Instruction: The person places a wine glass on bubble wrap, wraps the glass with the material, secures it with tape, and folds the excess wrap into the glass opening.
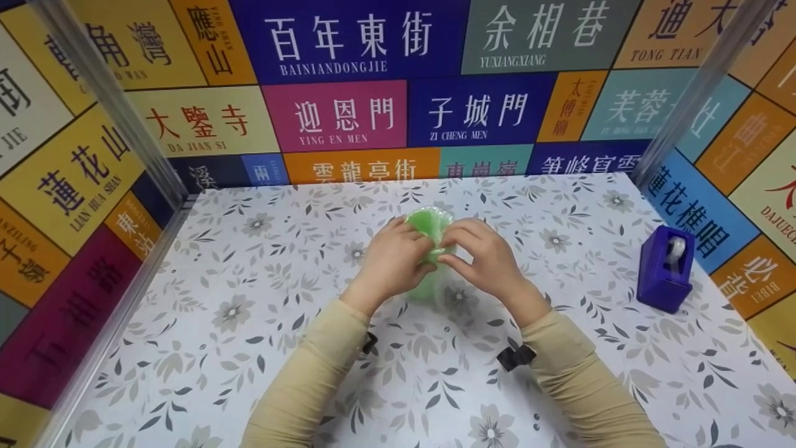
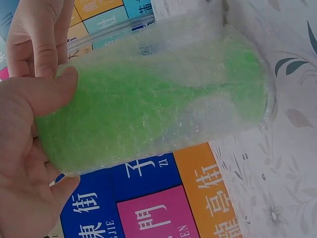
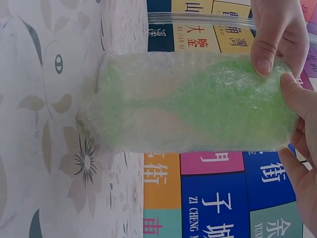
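Note:
A green goblet wrapped in clear bubble wrap [image 1: 426,287] stands upright on the table between the hands. Through the wrap its wide bowl, thin stem and round foot [image 2: 246,82] show in the left wrist view. My left hand [image 1: 395,258] grips the top end from the left, with the thumb [image 2: 57,94] pressed on the wrap. From the right, my right hand [image 1: 488,252] holds the same end, its fingers and thumb [image 3: 297,94] at the rim. In the right wrist view, the bubble wrap [image 3: 148,101] runs the full length of the goblet down to the tabletop.
A blue tape dispenser [image 1: 664,274] with a roll of clear tape stands at the right of the table. The flower-patterned tabletop [image 1: 236,361] is bounded by walls of coloured signs [image 1: 336,115] at the back and sides.

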### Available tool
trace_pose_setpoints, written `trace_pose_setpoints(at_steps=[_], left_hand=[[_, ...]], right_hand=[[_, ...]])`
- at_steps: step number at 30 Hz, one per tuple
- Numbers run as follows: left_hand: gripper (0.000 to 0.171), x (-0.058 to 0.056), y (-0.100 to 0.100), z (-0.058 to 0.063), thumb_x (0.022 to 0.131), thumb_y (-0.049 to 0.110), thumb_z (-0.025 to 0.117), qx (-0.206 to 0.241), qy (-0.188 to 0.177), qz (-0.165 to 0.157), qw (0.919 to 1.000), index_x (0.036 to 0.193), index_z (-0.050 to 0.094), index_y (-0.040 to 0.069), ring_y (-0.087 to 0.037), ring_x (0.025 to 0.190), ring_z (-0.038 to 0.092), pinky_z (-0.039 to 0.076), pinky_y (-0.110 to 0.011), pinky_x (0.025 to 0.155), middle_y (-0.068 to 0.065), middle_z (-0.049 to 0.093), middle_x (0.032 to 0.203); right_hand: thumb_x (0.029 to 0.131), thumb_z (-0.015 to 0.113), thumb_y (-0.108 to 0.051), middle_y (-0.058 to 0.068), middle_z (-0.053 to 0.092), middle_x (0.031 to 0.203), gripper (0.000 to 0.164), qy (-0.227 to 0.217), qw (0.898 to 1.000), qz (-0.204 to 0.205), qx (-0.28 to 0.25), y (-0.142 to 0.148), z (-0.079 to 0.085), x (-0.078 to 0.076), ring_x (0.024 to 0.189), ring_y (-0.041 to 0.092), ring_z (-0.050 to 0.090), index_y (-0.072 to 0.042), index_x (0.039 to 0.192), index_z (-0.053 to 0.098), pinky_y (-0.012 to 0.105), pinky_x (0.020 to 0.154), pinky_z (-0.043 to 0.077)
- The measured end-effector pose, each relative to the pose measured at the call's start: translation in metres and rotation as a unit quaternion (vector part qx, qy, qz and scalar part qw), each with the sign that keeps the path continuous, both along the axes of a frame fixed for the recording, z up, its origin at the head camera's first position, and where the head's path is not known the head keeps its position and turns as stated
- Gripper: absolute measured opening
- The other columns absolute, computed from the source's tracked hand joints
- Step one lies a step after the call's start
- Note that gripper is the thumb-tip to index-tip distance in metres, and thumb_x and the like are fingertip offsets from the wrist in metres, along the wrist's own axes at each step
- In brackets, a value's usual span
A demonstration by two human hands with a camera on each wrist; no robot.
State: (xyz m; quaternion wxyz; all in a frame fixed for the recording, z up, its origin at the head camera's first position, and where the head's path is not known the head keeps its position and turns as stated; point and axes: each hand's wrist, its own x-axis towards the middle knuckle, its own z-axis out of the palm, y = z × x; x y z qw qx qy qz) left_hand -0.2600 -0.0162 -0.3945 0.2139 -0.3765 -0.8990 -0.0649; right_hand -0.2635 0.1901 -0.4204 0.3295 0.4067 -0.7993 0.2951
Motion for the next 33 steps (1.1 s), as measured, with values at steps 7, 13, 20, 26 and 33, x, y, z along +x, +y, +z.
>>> trace_pose_setpoints(at_steps=[7, 13, 20, 26, 33], left_hand=[[0.026, 0.0, -0.002, -0.005, 0.085, 0.036, 0.078, 0.001, 0.011, -0.005, 0.9999, 0.097, 0.069, 0.014, -0.023, 0.103, 0.062, 0.027, -0.042, 0.118, -0.002, 0.071, 0.097], [0.027, -0.001, -0.005, -0.009, 0.086, 0.033, 0.078, 0.019, 0.018, -0.023, 0.9994, 0.1, 0.069, 0.012, -0.022, 0.105, 0.061, 0.028, -0.044, 0.117, -0.003, 0.069, 0.101], [0.036, -0.001, -0.01, -0.012, 0.085, 0.031, 0.079, 0.056, 0.041, -0.05, 0.9964, 0.111, 0.068, 0.009, -0.024, 0.12, 0.056, 0.03, -0.044, 0.117, -0.006, 0.067, 0.115], [0.042, -0.001, -0.015, -0.012, 0.086, 0.031, 0.079, 0.082, 0.06, -0.065, 0.9927, 0.118, 0.065, 0.008, -0.027, 0.127, 0.052, 0.031, -0.043, 0.116, -0.008, 0.066, 0.122], [0.045, -0.002, -0.021, -0.01, 0.087, 0.032, 0.078, 0.098, 0.072, -0.086, 0.9889, 0.122, 0.065, 0.007, -0.029, 0.128, 0.05, 0.029, -0.04, 0.117, -0.009, 0.064, 0.125]], right_hand=[[0.082, 0.081, -0.018, 0.007, 0.066, 0.103, 0.022, -0.004, 1.0, 0.005, 0.002, -0.001, -0.001, 0.0, 0.098, 0.024, 0.06, -0.007, 0.094, 0.067, 0.031, 0.093, 0.047], [0.081, 0.082, -0.013, 0.009, 0.066, 0.106, 0.022, -0.001, 1.0, 0.014, -0.008, -0.001, -0.004, 0.0, 0.102, 0.026, 0.06, -0.007, 0.097, 0.068, 0.035, 0.096, 0.047], [0.08, 0.082, -0.007, 0.013, 0.059, 0.126, 0.031, 0.012, 0.999, 0.02, -0.022, 0.001, -0.012, 0.002, 0.118, 0.031, 0.053, -0.008, 0.108, 0.068, 0.039, 0.103, 0.043], [0.082, 0.082, -0.012, 0.015, 0.048, 0.141, 0.046, -0.007, 1.0, 0.006, -0.025, 0.002, -0.013, 0.005, 0.13, 0.033, 0.044, -0.01, 0.124, 0.063, 0.044, 0.106, 0.04], [0.081, 0.082, -0.014, 0.015, 0.046, 0.145, 0.058, -0.019, 0.999, 0.006, -0.029, 0.003, -0.012, 0.005, 0.132, 0.034, 0.043, -0.008, 0.133, 0.057, 0.044, 0.111, 0.036]])
